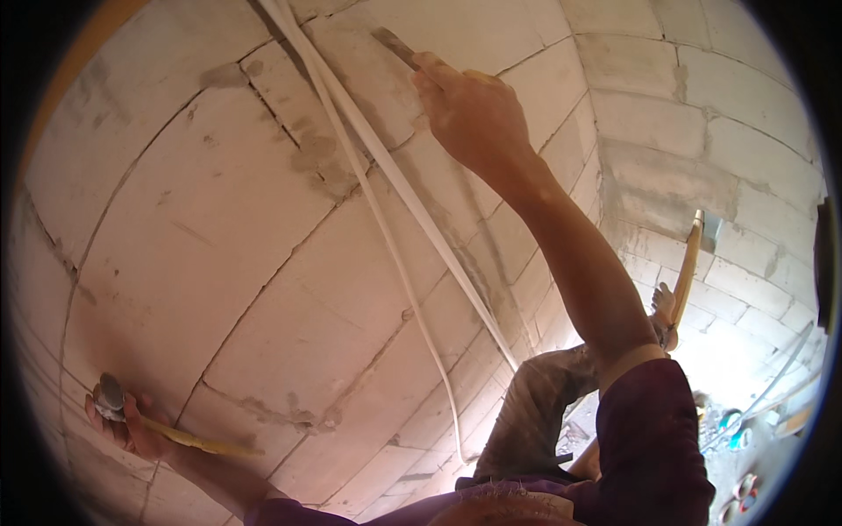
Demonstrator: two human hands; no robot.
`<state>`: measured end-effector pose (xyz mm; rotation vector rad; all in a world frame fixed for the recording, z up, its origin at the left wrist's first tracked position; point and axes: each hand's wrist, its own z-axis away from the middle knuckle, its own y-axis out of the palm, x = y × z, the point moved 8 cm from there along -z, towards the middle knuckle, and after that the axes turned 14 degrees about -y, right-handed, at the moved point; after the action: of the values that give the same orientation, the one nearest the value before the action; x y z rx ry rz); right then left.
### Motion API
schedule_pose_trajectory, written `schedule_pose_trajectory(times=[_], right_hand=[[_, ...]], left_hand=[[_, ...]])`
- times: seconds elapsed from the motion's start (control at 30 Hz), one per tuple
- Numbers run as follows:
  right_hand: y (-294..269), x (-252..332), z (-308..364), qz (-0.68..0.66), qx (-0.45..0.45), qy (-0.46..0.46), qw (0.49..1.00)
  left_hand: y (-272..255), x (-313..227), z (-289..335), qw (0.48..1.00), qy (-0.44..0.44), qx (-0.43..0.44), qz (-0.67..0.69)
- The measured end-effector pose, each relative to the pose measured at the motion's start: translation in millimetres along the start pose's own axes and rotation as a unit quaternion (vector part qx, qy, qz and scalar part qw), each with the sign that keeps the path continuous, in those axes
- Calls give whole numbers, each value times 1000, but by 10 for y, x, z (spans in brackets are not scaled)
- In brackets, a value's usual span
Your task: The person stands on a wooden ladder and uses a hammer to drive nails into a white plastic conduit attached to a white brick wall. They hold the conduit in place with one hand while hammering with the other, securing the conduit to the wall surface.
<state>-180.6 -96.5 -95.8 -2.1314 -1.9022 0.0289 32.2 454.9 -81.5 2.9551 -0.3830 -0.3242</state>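
My right hand [478,114] is raised high against the block wall [219,237], its fingers closed around a flat grey metal chisel [395,46]. The chisel's blade points up and to the left, close to the wall face; a yellowish bit shows behind the fingers. Low at the far left, my left hand [140,430] grips a hammer [110,392] close to its dark round head. The yellow handle [206,444] of the hammer runs back along my forearm. Two white conduits [399,188] pass diagonally down the wall between my hands.
An adjoining block wall [649,114] meets this one at a corner on the right. A wooden piece [688,272] stands there near a pale blue patch [712,231]. My bent knee [535,394] shows below. Blue and reddish items [741,436] lie on the floor, lower right.
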Motion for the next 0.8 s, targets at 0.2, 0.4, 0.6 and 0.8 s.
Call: schedule_pose_trajectory(times=[0.2, 0.4, 0.6, 0.8], right_hand=[[153, -144, -797, 39, -85, -37, 995], [239, -23, -265, 38, -75, -104, 991], [155, -4, -711, 53, -79, -52, 994], [54, 125, -416, 23, -24, -69, 997]], left_hand=[[181, 167, -8, 1000, -20, 4, -23], [44, 15, 17, 999, -28, -28, 19], [289, 125, 21, 999, -30, 10, -12], [55, -39, 30, 997, -18, -79, -16]])
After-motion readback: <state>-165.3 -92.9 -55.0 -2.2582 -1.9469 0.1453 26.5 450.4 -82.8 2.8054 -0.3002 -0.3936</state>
